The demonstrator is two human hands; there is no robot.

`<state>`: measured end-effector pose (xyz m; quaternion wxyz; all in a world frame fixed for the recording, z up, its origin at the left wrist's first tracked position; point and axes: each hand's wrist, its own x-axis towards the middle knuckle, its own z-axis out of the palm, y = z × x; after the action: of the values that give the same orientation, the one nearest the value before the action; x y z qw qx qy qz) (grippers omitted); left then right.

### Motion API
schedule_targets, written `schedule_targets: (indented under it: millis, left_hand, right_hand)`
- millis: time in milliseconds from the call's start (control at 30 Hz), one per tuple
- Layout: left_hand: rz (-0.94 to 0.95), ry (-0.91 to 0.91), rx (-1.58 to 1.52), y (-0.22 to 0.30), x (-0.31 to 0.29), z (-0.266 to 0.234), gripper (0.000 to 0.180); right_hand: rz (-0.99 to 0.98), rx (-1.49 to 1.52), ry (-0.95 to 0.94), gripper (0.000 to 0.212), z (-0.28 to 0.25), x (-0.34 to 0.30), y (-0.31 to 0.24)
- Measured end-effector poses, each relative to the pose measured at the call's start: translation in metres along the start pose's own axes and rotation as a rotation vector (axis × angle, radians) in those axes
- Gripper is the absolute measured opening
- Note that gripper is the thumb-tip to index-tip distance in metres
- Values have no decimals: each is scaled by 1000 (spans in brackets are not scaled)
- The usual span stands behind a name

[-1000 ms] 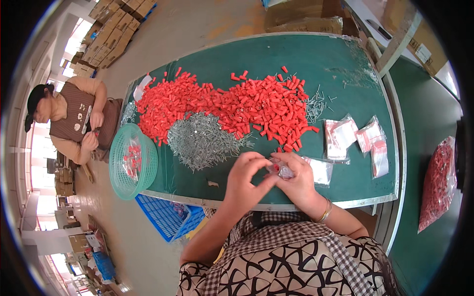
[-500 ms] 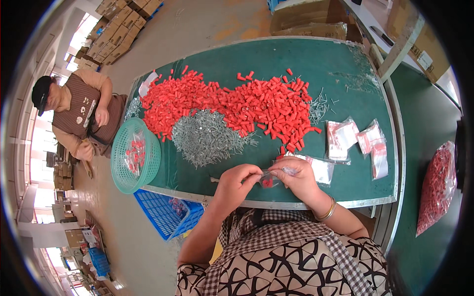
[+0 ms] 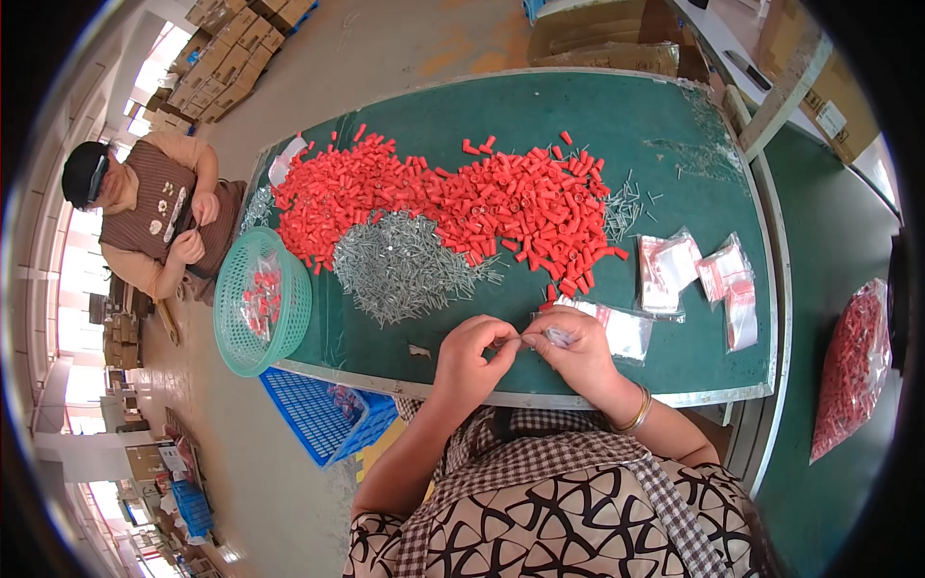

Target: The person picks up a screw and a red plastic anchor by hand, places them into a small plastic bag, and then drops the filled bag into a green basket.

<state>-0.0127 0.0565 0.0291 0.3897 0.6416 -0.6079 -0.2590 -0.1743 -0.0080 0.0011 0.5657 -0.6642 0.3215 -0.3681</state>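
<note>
My left hand (image 3: 474, 361) and my right hand (image 3: 580, 361) meet over the near edge of the green table, their thumbs and forefingers pinched together. Between them is a small clear plastic bag (image 3: 557, 336), mostly covered by the fingers; its crumpled part shows at my right hand, and its contents are hidden. Just beyond the hands lies a heap of grey screws (image 3: 405, 275), bordered by a large pile of red plastic caps (image 3: 520, 197). Flat clear bags (image 3: 626, 335) with red edges lie beside my right hand.
A green mesh basket (image 3: 297, 332) holding filled bags stands at the table's left corner, above a blue crate (image 3: 313, 414). More bag packs (image 3: 740, 313) lie right. A co-worker (image 3: 159, 217) sits at left. A big sack of red pieces (image 3: 850, 371) rests far right.
My fingertips have come together over the bag, hiding the red pieces seen in it before. The co-worker's hands have come closer together.
</note>
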Motion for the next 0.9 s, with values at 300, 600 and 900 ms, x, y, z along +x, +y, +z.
schedule_targets:
  millis: [300, 600, 900]
  left_hand:
    - [-133, 46, -43, -3, -12, -21, 7]
    - [-60, 800, -678, -44, -47, -130, 4]
    - [-336, 489, -813, -57, -53, -86, 21]
  right_hand:
    - [84, 118, -29, 5, 4, 3, -3]
    - [355, 605, -139, 14, -6, -8, 22]
    - [410, 1149, -392, 42, 2, 2, 22]
